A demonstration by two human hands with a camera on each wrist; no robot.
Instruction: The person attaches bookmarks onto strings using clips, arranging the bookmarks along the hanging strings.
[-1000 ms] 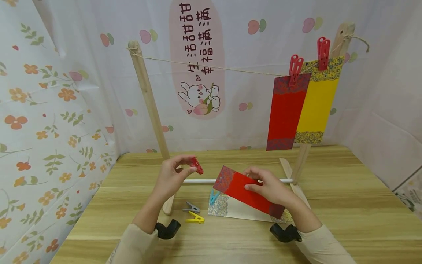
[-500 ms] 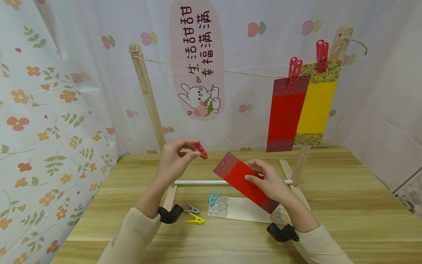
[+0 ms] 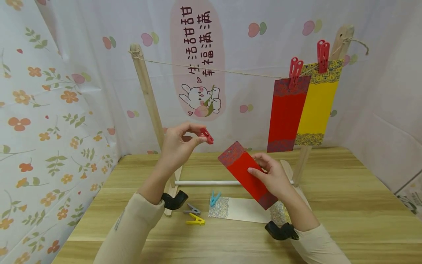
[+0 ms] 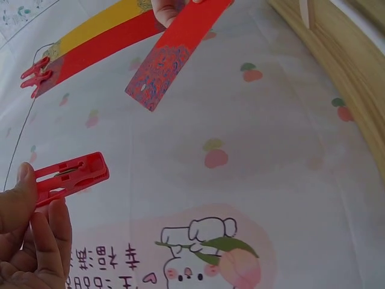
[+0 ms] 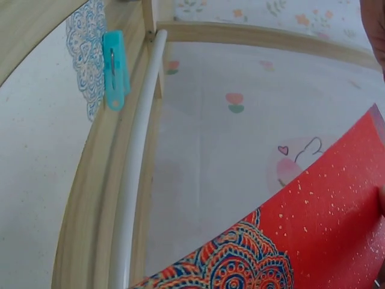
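Note:
My left hand (image 3: 179, 146) pinches a red clothespin (image 3: 207, 135) between thumb and fingers, in the air left of centre; the left wrist view shows the clothespin (image 4: 72, 174) with its jaws end pointing away from the hand. In my right hand (image 3: 271, 174) is a red paper strip (image 3: 245, 172) with patterned ends, held tilted above the table by its right side. On the rope (image 3: 211, 69) hang a red strip (image 3: 287, 113) and a yellow strip (image 3: 318, 106), each under a red clothespin (image 3: 295, 72). The held strip's patterned end (image 5: 234, 265) fills the bottom of the right wrist view.
Wooden posts (image 3: 148, 91) carry the rope, joined low down by a white rod (image 3: 207, 182). A cream strip (image 3: 247, 210) lies on the table (image 3: 356, 205). Near its left end are blue (image 3: 215, 198), grey (image 3: 192, 209) and yellow clothespins (image 3: 196, 219).
My left hand has risen and shifted right with the red clothespin. The right hand has lifted the red strip and turned it steeper, uncovering more of the cream strip.

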